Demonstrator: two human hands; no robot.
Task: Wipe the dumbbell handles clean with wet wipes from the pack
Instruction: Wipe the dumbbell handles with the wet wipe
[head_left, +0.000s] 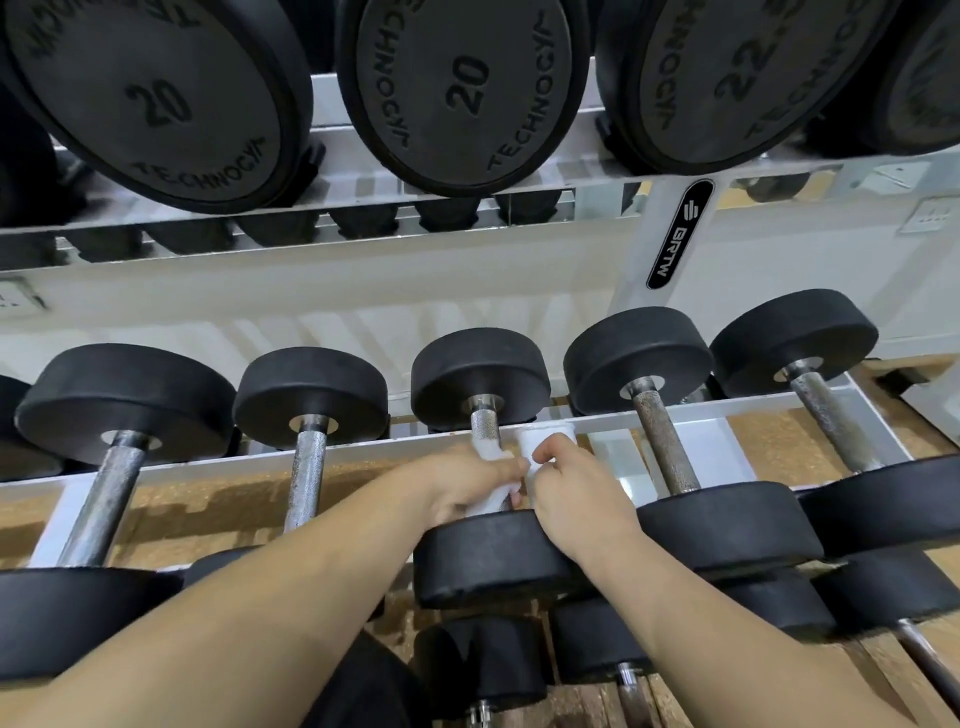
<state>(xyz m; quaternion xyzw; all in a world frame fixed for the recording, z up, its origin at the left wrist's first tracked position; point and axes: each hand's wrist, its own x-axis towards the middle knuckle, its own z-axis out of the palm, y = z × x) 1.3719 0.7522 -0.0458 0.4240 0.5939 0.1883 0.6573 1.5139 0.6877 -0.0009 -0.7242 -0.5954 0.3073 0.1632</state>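
Our left hand (467, 480) grips the wipe (488, 499) round the middle handle (484, 422) on the rack (218, 462); our right hand (571, 483) pinches its loose end (540, 441). Tugging could tear it or slide it off.

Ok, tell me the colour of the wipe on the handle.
White, seen in the head view: wipe.

Two bare forearms are being shown, with no sleeve, watch, band or ring being worn below the elbows. The left hand (467, 480) and right hand (576, 486) are being seen uncovered, without gloves. Behind the fingers (543, 454), the wrists are being left plain, and short, unpainted nails are being displayed
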